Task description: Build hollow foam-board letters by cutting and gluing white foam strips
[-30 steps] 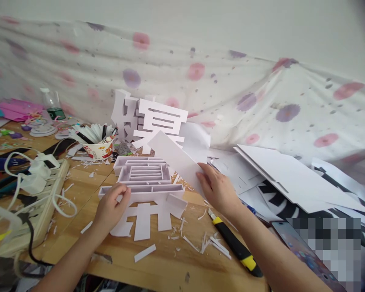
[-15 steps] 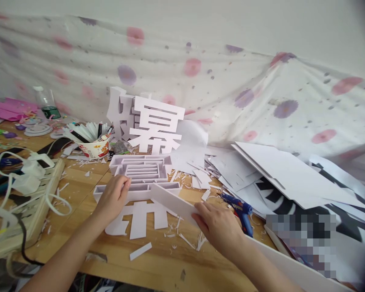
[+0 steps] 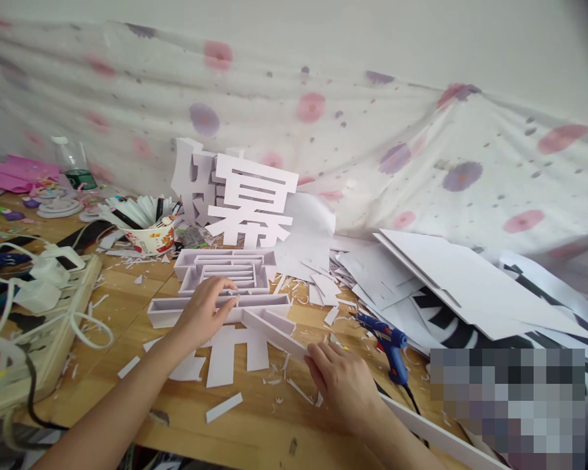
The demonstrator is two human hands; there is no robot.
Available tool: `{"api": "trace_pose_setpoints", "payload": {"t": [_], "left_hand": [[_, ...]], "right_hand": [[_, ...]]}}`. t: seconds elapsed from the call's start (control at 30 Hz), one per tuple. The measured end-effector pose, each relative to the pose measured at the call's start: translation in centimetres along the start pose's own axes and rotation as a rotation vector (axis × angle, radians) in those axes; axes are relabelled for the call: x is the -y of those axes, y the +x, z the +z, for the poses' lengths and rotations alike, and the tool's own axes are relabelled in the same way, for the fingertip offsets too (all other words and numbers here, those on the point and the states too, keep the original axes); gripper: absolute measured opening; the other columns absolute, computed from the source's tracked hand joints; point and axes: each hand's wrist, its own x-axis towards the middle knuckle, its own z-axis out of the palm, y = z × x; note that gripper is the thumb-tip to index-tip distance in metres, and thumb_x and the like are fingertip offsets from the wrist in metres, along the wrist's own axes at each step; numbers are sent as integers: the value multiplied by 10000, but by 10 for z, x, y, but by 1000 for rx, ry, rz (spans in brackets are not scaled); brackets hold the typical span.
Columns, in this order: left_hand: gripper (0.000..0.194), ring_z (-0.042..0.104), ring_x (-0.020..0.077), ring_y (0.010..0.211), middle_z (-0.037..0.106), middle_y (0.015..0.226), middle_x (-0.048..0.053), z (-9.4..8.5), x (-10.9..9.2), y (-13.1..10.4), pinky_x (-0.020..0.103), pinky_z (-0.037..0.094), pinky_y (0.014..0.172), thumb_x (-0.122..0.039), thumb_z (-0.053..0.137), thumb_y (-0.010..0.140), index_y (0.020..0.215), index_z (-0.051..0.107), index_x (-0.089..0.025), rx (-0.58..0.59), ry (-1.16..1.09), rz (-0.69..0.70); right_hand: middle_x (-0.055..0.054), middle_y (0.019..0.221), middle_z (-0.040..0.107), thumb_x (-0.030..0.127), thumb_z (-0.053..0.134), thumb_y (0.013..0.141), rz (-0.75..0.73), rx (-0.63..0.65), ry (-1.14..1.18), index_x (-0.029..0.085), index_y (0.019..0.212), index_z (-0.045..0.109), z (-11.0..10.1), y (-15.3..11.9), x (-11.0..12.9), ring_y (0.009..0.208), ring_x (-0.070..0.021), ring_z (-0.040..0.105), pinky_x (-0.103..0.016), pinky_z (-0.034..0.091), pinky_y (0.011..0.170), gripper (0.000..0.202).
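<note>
A white foam-board character (image 3: pixel 169 313) lies flat on the table, its raised walls forming narrow channels and its lower strokes still flat. My right hand (image 3: pixel 343 382) grips a long white foam strip (image 3: pixel 274 334) standing on edge. The strip's far end meets the character's lower bar, and the rest runs under my right hand toward the lower right. My left hand (image 3: pixel 210 312) hovers over the lower bar, thumb and forefinger apart, with nothing visible between them. Whether its fingertips touch the wall I cannot tell.
Right of my right hand lies a blue glue gun (image 3: pixel 389 343). Behind stand finished white characters (image 3: pixel 255 189). A paper bowl of sticks (image 3: pixel 151 238) and a power strip (image 3: pixel 78 326) are at left. Foam sheets (image 3: pixel 460 274) pile up at right; offcuts litter the table (image 3: pixel 259 431).
My left hand has moved right and its thumb and forefinger have parted. My right hand has come slightly nearer, lowering the strip against the character's lower stroke.
</note>
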Motion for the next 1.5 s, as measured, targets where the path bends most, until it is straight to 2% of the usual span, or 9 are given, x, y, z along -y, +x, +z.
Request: {"api": "trace_pose_setpoints", "payload": {"t": [0.2, 0.37, 0.5, 0.73, 0.97, 1.5], "left_hand": [[208, 527, 228, 1016, 575, 1055, 65, 2, -1, 10, 293, 482, 698, -347, 471, 858, 1007, 541, -220, 85, -10, -13], [202, 544, 215, 979, 590, 1017, 53, 7, 0, 14, 334, 466, 799, -378, 509, 848, 949, 596, -227, 183, -26, 31], [224, 537, 218, 972, 591, 1008, 54, 12, 6, 15, 371, 431, 858, -401, 538, 835, 955, 626, -234, 169, 24, 101], [194, 528, 213, 943, 585, 979, 45, 19, 13, 14, 384, 417, 851, -375, 557, 834, 949, 637, -240, 161, 90, 166], [176, 521, 211, 938, 579, 982, 38, 21, 14, 14, 377, 419, 839, -363, 579, 819, 938, 641, -248, 163, 85, 131], [174, 516, 229, 966, 575, 999, 40, 19, 13, 15, 392, 401, 863, -359, 598, 803, 930, 646, -251, 201, 48, 64]], "right_hand": [[23, 653, 567, 135, 453, 879, 12, -37, 67, 205, 731, 472, 6, -2, 1, 608, -138, 505, -267, 249, 555, 165], [25, 647, 549, 138, 439, 880, 25, -61, 90, 209, 725, 461, 11, -4, 3, 604, -142, 476, -261, 243, 566, 172], [24, 647, 548, 134, 432, 880, 15, -67, 95, 208, 732, 467, 12, -3, 2, 603, -143, 465, -258, 241, 574, 169], [24, 633, 540, 120, 444, 864, 23, -75, 87, 205, 718, 474, 10, -1, 4, 598, -139, 466, -253, 242, 571, 171], [20, 638, 547, 117, 433, 868, -3, -72, 97, 204, 728, 482, 7, 0, 3, 595, -141, 458, -257, 233, 561, 172], [23, 673, 561, 130, 486, 870, -56, 100, 80, 210, 757, 466, 3, 5, -10, 620, -149, 473, -284, 216, 560, 140]]}}
